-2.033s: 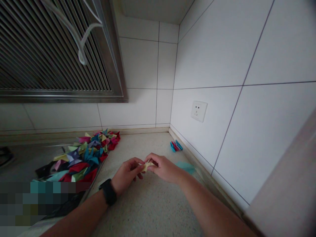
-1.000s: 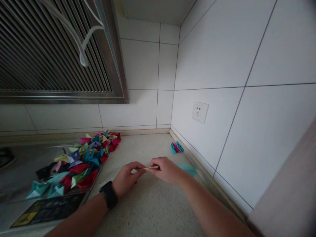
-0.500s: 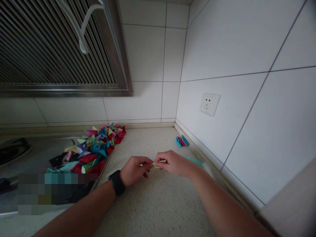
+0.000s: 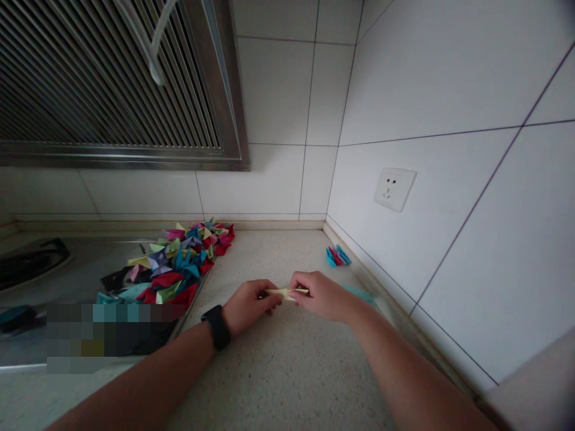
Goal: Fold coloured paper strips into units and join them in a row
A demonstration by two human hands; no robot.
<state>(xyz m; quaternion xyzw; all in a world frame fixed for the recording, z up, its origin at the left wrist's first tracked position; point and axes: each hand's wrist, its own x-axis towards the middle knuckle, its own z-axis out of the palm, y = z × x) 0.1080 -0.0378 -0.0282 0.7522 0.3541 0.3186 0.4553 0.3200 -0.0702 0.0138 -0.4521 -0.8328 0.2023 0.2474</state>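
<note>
A small pale-yellow folded paper piece (image 4: 286, 293) is held over the speckled countertop (image 4: 287, 365), between my two hands. My left hand (image 4: 251, 299), with a black watch on the wrist, pinches its left end. On the other end, the fingers of my right hand (image 4: 318, 296) are closed. Parts of the paper are hidden behind the fingers. Beyond my right hand lies a little bundle of blue and red folded paper (image 4: 338, 255). A flat teal paper (image 4: 359, 294) shows partly behind my right wrist.
Many colourful folded paper pieces (image 4: 184, 263) are heaped on the stove (image 4: 94, 257) at left. A metal range hood (image 4: 179, 158) with a hanging white cable (image 4: 155, 66) is above. A tiled wall with a socket (image 4: 395, 189) stands at right.
The view has shifted slightly, so the surroundings sit a little further right. My hands have moved slightly apart and more of the yellow paper shows between them.
</note>
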